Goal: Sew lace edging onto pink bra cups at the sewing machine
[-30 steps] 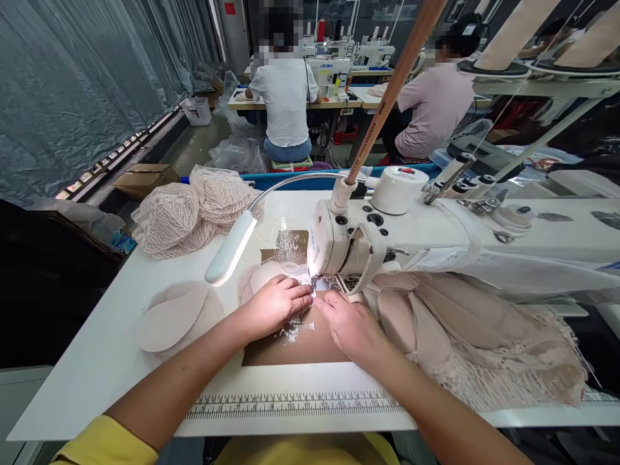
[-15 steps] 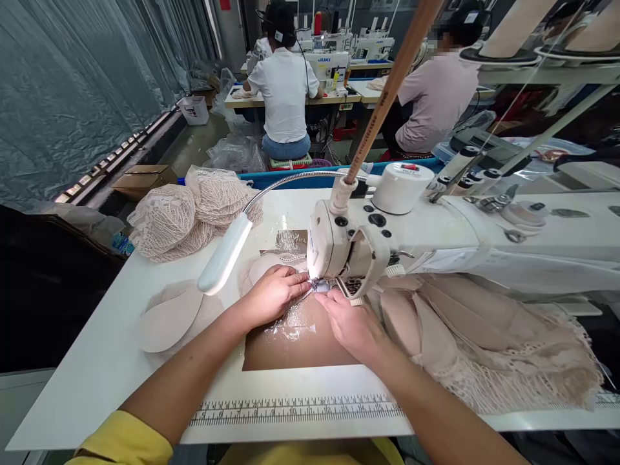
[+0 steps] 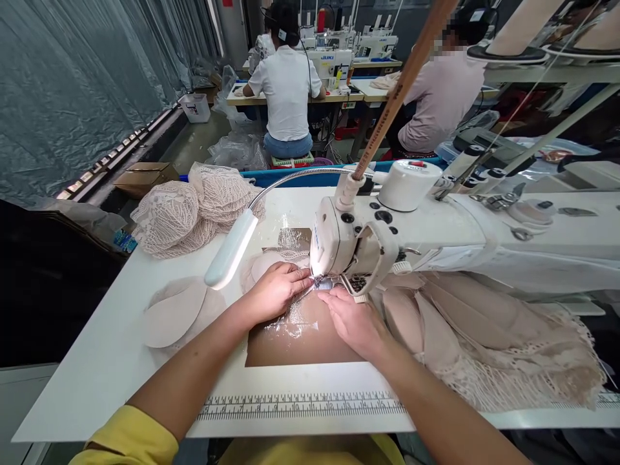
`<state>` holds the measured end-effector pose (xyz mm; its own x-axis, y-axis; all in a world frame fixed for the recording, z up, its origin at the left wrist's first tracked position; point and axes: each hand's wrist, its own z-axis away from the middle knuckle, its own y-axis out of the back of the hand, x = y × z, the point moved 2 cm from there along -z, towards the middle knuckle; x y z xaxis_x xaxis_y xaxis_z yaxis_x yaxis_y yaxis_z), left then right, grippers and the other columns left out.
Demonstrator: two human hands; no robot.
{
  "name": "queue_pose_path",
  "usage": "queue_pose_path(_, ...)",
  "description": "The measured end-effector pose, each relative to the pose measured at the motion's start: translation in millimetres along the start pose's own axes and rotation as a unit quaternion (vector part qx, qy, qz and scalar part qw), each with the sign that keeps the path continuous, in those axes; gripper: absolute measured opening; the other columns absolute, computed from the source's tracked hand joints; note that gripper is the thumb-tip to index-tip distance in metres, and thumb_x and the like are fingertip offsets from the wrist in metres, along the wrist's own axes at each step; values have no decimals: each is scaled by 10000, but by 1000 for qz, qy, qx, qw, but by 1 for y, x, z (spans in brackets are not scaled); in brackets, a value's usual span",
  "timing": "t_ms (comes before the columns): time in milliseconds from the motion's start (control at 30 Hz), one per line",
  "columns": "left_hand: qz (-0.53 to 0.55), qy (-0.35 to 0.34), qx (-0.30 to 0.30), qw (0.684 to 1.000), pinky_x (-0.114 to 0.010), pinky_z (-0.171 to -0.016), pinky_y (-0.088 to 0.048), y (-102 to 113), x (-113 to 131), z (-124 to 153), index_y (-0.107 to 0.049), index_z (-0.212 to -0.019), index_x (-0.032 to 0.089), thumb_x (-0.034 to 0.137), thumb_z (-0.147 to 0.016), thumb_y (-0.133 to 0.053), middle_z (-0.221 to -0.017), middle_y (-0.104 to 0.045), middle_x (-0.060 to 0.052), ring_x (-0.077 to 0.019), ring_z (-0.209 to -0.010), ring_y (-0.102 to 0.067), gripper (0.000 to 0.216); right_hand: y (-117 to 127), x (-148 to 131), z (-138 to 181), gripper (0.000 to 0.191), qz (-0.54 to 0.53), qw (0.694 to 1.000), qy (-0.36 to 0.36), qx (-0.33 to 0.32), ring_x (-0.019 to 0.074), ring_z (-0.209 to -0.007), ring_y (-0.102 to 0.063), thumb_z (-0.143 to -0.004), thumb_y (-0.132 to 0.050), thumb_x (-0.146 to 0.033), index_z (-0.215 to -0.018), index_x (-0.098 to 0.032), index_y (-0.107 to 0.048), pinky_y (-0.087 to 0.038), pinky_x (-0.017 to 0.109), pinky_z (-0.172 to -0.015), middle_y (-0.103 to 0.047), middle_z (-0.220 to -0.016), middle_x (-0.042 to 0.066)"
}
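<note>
My left hand [image 3: 276, 292] lies flat on a pale lace-covered cup piece [image 3: 264, 265], fingers stretched toward the needle of the white sewing machine [image 3: 358, 242]. My right hand [image 3: 353, 323] rests palm down just in front of the presser foot, fingers pressing the same fabric against the brown taped plate [image 3: 295, 342]. Both hands meet under the machine head. The needle point itself is hidden by the fingers.
A gooseneck lamp [image 3: 231, 248] hangs over the left hand. Stacked lace cups [image 3: 194, 210] sit at the back left, a foam cup [image 3: 174, 313] nearer. A heap of sewn beige pieces [image 3: 484, 342] fills the right. A ruler [image 3: 300, 407] lines the front edge. Two people sew beyond.
Both hands have crept a little farther toward the needle with the fabric; the view shifted slightly.
</note>
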<state>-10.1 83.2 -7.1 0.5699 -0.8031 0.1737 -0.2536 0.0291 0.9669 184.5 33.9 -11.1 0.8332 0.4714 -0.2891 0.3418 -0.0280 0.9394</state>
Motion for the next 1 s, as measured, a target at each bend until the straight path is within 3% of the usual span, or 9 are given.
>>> queue_pose_path(267,-20,18,-6,1000,-432,-928,-430,5,6,3,-568,-1251,154,129,-864,-485,-1244,-601,-130,-280,-1135,-495,397,4,0,-2,398,-9,1000,7,4,171,-774,-605,-867,-425,-114,-1140,-244,-684,-452,262,-707,-691,-855,55)
queue_pose_path(400,-46,68,-33,996,-355,-757,-478,15,20,10,-641,-1015,135,201,-919,-434,-1037,-634,-126,-240,-924,-571,237,7,-2,-1,372,-2,1000,2,16,171,-778,-612,-879,-424,-124,-1108,-240,-693,-454,264,-703,-694,-908,61)
queue_pose_path(500,-47,83,-62,993,-309,-645,-456,19,30,14,-626,-821,141,269,-942,-410,-856,-610,-84,-197,-757,-553,278,8,-2,0,353,2,1000,3,20,175,-772,-611,-885,-426,-138,-1085,-241,-697,-453,267,-694,-689,-903,62)
queue_pose_path(567,-35,78,-58,995,-308,-650,-451,20,34,15,-615,-807,148,316,-947,-413,-821,-594,-70,-193,-746,-546,298,8,-2,1,354,2,1000,3,18,175,-750,-605,-893,-410,-146,-1078,-240,-697,-452,270,-678,-684,-876,60)
queue_pose_path(767,-7,65,-51,997,-332,-699,-451,15,34,15,-635,-959,152,341,-949,-414,-889,-610,-77,-203,-788,-558,291,9,-1,1,352,-2,1000,-2,8,176,-760,-592,-901,-401,-142,-1074,-242,-691,-432,264,-674,-675,-889,57)
queue_pose_path(900,-26,19,-52,998,-370,-801,-444,13,35,16,-551,-1255,145,364,-955,-422,-1214,-603,-108,-238,-944,-560,394,8,-3,2,372,-6,1000,4,-22,165,-761,-584,-891,-416,-124,-1147,-237,-661,-419,251,-671,-672,-946,52)
queue_pose_path(1000,-47,-4,-64,997,-387,-801,-435,10,34,16,-523,-1314,134,400,-957,-411,-1343,-548,-107,-249,-947,-553,459,8,-5,2,371,5,999,5,-45,154,-719,-569,-881,-435,-117,-1153,-229,-661,-401,245,-644,-669,-946,47)
